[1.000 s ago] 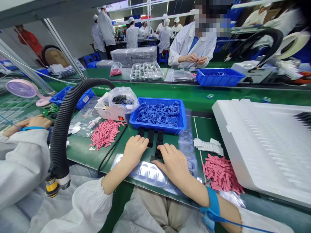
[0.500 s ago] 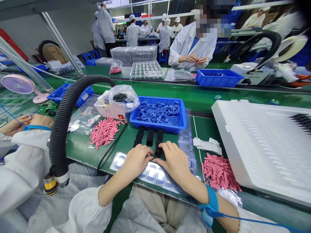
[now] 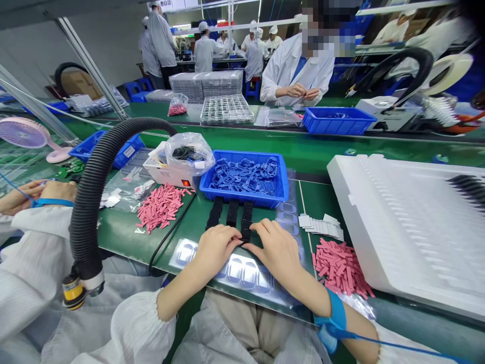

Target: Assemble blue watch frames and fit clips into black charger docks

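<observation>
My left hand point(image 3: 215, 247) and my right hand point(image 3: 276, 248) meet over a clear blister tray point(image 3: 242, 273) at the near edge of the green bench. Their fingertips pinch together at the near end of three rows of small black parts point(image 3: 232, 215). Both hands have curled fingers; what sits between them is a small black piece, mostly hidden. A blue wrist strap point(image 3: 333, 318) with a cord circles my right forearm. Behind the black rows stands a blue bin point(image 3: 244, 179) full of blue frame parts.
Pink strips lie in piles at left point(image 3: 161, 205) and right point(image 3: 341, 265). White slips point(image 3: 322, 226), a large white foam tray point(image 3: 409, 222), a bagged white box point(image 3: 182, 162) and a black corrugated hose point(image 3: 94, 192) surround the spot. A neighbour's sleeve point(image 3: 30, 253) is at left; a worker sits opposite.
My left hand slid back from the black rows toward my right hand, and both now pinch together at the rows' near end. The view shifted slightly.
</observation>
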